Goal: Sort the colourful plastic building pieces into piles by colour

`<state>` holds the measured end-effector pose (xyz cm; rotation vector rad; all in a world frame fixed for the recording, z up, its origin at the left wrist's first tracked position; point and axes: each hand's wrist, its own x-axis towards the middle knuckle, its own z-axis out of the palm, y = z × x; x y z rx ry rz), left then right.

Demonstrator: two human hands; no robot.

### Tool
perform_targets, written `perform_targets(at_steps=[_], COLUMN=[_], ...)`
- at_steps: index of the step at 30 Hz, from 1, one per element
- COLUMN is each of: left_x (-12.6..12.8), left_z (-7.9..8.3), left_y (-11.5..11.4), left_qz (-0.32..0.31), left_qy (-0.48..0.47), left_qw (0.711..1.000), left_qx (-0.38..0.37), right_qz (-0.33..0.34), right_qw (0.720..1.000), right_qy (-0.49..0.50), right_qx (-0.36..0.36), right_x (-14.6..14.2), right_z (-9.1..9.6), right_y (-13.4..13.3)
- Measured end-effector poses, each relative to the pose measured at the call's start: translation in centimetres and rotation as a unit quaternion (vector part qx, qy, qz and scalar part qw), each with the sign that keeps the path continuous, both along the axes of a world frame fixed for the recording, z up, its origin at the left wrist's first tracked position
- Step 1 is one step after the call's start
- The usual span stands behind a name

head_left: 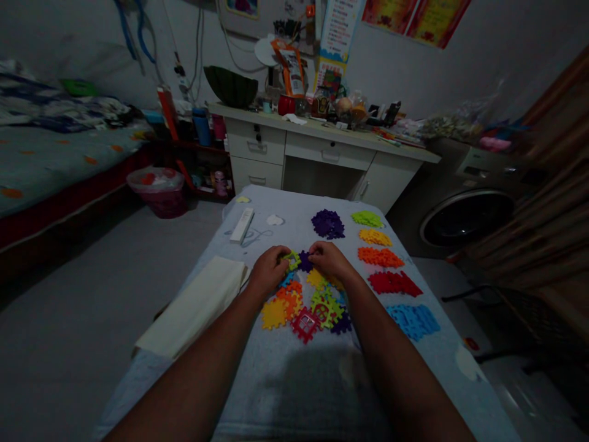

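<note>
In my left hand (pixel 271 267) is a lime green toothed building tile (pixel 292 260), its fingers closed round the edge. My right hand (pixel 327 258) pinches a dark purple toothed tile (pixel 304 262) that meets the green one, edge to edge; I cannot tell whether the teeth are locked. Just below both hands lies a cluster of tiles: a yellow tile (pixel 274 314), an orange tile (pixel 291 299), a red window tile (pixel 305 325) and a lime green tile (pixel 324 310). A blue piece (pixel 286 280) shows partly beside my left fingers.
Sorted piles line the table's right: lime (pixel 367 218), yellow (pixel 374 237), orange (pixel 380 257), red (pixel 394 283) and blue (pixel 414 321). A purple pile (pixel 327 224) lies beyond my hands. Leftward are a white power strip (pixel 242 226) and a cream folded sheet (pixel 196 307).
</note>
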<state>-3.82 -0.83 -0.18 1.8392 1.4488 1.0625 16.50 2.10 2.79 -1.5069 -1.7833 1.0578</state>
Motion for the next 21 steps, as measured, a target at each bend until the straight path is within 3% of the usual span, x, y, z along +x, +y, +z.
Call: perform_targets(at_steps=[4,9,14,21], left_x=[0.1,0.2,0.2,0.2], left_z=[0.0,0.0,0.3,0.2], left_y=[-0.1,0.0,-0.1,-0.1], left_qz=[-0.001,0.001,-0.006,-0.007], left_qy=[0.010,0.026,0.041,0.055], left_qw=[1.000,1.000,0.999,0.998], left_qx=[-0.006,-0.004,0.007,0.017], right_qz=[-0.043,-0.153,-0.246,-0.252], right_qw=[0.996,0.979,0.944,0.922], right_qy=[0.072,0.097,-0.006,-0.133], right_qx=[0.011,0.100,0.220,0.261], right_x=[1.1,3.4,5.2,5.2], right_z=[0.7,1.6,2.0,0.1], right_y=[1.1,3.7,6.7,8.4])
